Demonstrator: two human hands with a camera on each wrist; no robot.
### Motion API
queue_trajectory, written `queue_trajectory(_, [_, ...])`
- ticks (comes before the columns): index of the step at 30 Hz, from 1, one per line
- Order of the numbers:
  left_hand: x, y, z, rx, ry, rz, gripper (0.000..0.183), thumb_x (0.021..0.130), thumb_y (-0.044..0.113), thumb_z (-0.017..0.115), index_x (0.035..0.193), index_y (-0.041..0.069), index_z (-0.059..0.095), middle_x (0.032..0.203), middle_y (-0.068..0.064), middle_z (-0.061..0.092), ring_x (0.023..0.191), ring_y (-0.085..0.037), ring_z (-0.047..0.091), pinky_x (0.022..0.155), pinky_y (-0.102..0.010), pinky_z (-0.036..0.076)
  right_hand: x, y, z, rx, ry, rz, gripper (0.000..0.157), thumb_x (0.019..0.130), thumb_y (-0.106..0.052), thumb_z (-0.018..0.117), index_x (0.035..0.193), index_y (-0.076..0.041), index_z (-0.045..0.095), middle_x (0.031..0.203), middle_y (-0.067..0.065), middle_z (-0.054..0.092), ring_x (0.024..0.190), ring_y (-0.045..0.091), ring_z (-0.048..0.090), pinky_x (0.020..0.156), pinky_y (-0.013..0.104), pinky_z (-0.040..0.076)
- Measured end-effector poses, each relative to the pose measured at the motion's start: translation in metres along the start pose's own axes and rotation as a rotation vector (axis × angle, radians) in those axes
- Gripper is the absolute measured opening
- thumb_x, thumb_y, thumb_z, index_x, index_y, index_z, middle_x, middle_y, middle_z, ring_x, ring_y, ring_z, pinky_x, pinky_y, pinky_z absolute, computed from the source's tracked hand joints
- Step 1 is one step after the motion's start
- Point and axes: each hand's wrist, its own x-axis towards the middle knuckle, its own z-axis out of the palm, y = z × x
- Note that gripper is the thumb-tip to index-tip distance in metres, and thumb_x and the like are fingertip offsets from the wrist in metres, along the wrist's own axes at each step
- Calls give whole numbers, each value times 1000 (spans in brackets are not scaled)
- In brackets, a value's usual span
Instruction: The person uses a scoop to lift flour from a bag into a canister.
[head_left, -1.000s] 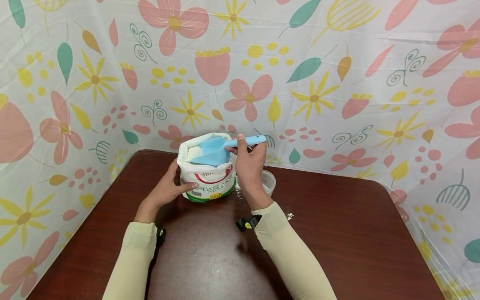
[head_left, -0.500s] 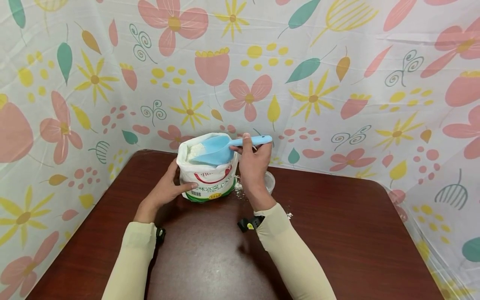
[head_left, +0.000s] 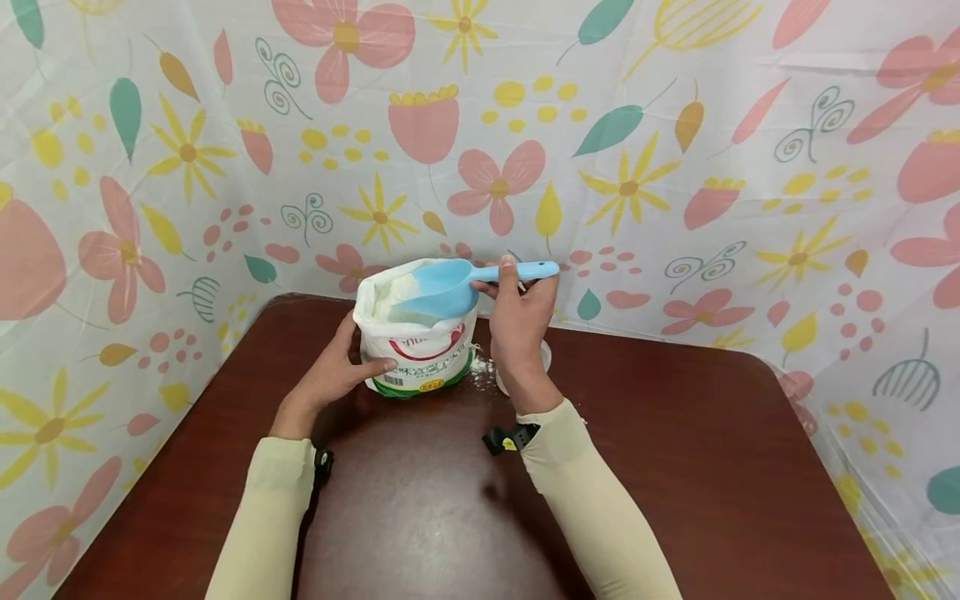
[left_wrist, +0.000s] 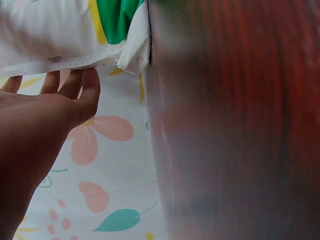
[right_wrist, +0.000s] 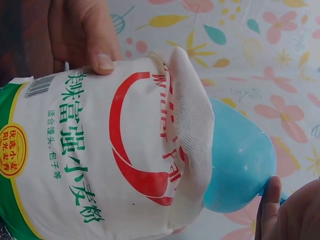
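Observation:
A white cloth flour bag (head_left: 423,367) with green and red print stands on the table, its top rolled open and flour (head_left: 405,288) inside. My left hand (head_left: 324,382) grips its left side, thumb on the front. In the left wrist view the fingers of the left hand (left_wrist: 50,107) reach along the bag's side. My right hand (head_left: 521,333) holds a light blue scoop (head_left: 442,293) by the handle, thumb on top. The scoop's bowl lies over the bag's mouth; in the right wrist view the scoop (right_wrist: 237,155) is partly hidden behind the rim.
A clear plastic tub (head_left: 546,357) stands behind the right wrist, mostly hidden. Spilled flour (head_left: 482,368) dusts the dark wooden table (head_left: 675,442) beside the bag. A flower-printed curtain (head_left: 637,108) hangs close behind the table's back edge.
My right hand has moved right and slightly up with the scoop, drawing its bowl toward the bag's right rim. More of the flour inside shows. The left hand keeps its hold.

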Motion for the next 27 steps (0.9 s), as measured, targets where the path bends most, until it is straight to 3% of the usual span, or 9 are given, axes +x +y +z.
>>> queue_trajectory(8, [-1,3,0,15,-7,-1,105,92,17,85,168,37,15,151,-8,45,139,-31,45,113,-63,37,0,-6,-3,-15,5,-9,15,111,-11,56,114,-3,43,102,15,58,79,23,72,85,43,62])
queue_trajectory(15, [1,0,1,20,7,-3,109,91,16,86,169,41,12,160,-5,37,147,-31,36,119,-67,29,2,-9,-9,-25,2,-32,14,111,-11,55,112,-2,44,102,17,60,80,24,72,85,43,62])
queue_trajectory(22, [-2,3,1,21,-1,-4,107,93,16,85,169,37,13,154,-9,43,142,-33,42,115,-64,33,3,-13,-15,-28,0,-39,18,111,-10,55,118,1,43,101,17,65,75,23,72,85,42,62])
queue_trajectory(27, [-1,5,0,12,0,24,108,91,14,86,168,41,15,158,-5,40,144,-30,41,117,-63,32,5,-14,-17,-27,11,-53,15,111,-10,55,116,-2,44,100,19,65,74,23,73,84,42,63])
